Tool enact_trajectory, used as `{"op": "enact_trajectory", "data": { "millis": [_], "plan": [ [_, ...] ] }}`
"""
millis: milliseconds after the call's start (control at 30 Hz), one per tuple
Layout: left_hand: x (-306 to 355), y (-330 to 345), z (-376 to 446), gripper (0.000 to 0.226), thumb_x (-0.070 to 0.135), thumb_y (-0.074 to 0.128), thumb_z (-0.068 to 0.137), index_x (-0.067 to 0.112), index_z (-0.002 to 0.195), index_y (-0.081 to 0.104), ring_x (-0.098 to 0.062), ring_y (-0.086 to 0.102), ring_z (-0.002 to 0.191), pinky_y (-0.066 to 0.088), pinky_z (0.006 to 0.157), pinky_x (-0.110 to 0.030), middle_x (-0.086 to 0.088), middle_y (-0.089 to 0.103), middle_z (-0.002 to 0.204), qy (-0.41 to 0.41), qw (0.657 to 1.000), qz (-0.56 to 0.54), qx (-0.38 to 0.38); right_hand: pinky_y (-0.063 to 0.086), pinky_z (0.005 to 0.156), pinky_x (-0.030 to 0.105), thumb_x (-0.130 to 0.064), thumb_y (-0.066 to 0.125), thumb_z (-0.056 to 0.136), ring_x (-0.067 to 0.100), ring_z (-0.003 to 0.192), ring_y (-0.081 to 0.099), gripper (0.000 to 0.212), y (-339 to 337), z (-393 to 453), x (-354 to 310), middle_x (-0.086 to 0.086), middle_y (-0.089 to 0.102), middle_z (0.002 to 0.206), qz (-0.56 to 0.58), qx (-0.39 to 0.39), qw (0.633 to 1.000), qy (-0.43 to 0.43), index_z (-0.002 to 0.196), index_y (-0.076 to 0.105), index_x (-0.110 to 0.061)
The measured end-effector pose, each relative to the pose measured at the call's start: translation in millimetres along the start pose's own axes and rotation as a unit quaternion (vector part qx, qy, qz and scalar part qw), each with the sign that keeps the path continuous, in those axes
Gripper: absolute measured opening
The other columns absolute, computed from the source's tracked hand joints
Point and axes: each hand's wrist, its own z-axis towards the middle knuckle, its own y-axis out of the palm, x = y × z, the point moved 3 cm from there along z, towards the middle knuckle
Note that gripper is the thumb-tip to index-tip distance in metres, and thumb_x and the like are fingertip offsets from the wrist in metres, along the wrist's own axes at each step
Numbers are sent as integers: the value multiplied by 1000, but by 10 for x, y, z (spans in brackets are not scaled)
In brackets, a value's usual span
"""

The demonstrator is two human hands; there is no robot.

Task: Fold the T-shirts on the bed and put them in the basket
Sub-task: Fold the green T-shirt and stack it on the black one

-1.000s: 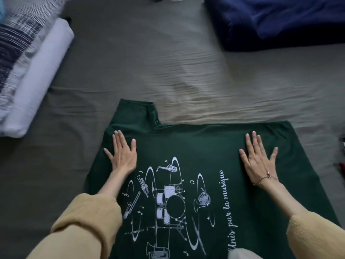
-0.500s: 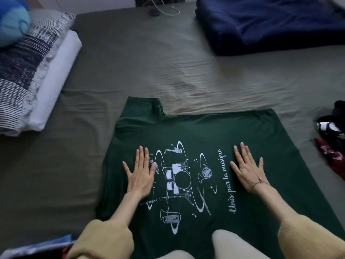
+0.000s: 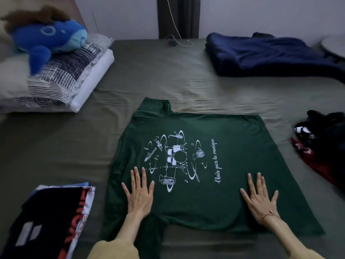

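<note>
A green T-shirt lies spread, print up, mid-bed, unfolded; left hand and right hand press flat on it, fingers straight, gripping nothing; possibly more shirts right of it; no basket visible.

T-shirt lies flat on bed, both hands on its near part: left hand toward its left edge, right hand toward its right. Left of T-shirt: folded stack near, pillows farther back with plush on top. Behind and right of T-shirt: blanket; right of it, clothes heap at bed edge; cable behind.
</note>
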Motion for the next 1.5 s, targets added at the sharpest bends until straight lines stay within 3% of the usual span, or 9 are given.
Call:
{"op": "enact_trajectory", "data": {
  "millis": [167,333,700,800,867,1100,1300,1400,1500],
  "plan": [
    [157,192,-233,103,75,-41,55,18,140,-26,-2,-42,130,-27,106,-44,1,-37,147,57,998,8,36,-7,112,56,-45,14,101,13,138,-29,62,64,-38,82,-2,-45,135,7,36,999,-31,140,-30,-24],
    [324,381,-498,101,77,-42,51,28,139,-29,9,-49,119,-21,111,-44,5,-36,149,150,987,60,10,-8,111,57,-45,13,101,13,140,-26,60,161,-156,210,1,-37,147,-2,60,997,-50,141,-27,-26],
    [180,416,-950,119,96,-19,38,32,139,-27,-11,-36,132,-17,110,-53,5,-38,143,123,989,83,-23,-1,109,62,-51,13,99,17,143,-21,60,253,-391,778,4,-25,155,9,79,997,9,146,-18,-31],
    [160,450,-1070,72,65,11,92,28,146,-21,-17,-28,141,-11,112,-55,0,-29,153,85,991,95,-29,-2,111,58,-49,11,100,16,144,-19,60,310,-499,877,6,-24,155,-8,91,996,20,147,-18,-27],
    [179,446,-1127,59,40,15,103,24,148,-20,-20,-23,144,-6,114,-56,-4,-25,156,66,992,107,-15,-3,112,56,-48,11,100,16,144,-18,60,325,-555,916,6,-22,155,1,97,995,25,148,-16,-26],
    [299,521,-1357,63,23,21,100,17,149,-18,-34,-18,144,-1,115,-54,-12,-23,156,4,996,93,-11,0,115,50,-39,14,102,22,145,-12,55,458,-771,857,1,-17,157,-30,113,991,-59,150,-11,-26],
    [344,561,-1449,67,22,24,99,17,148,-22,-36,-20,143,-2,112,-60,-19,-24,154,-35,994,101,8,3,113,54,-44,17,101,29,144,-14,58,475,-844,947,10,-15,157,-8,101,995,-7,149,-11,-28],
    [490,530,-1468,77,10,36,95,18,149,-18,-32,-17,144,-2,111,-61,-16,-20,156,36,981,182,58,5,113,56,-31,20,101,21,146,-10,56,440,-847,1015,6,-8,158,3,131,991,-6,151,-2,-23],
    [701,509,-1469,77,9,49,92,18,152,2,-22,6,146,7,115,-54,-10,9,158,138,942,284,118,8,114,53,-22,32,99,11,146,4,55,409,-850,1037,-1,7,158,-44,182,981,-43,150,13,-20]
  ]
}}
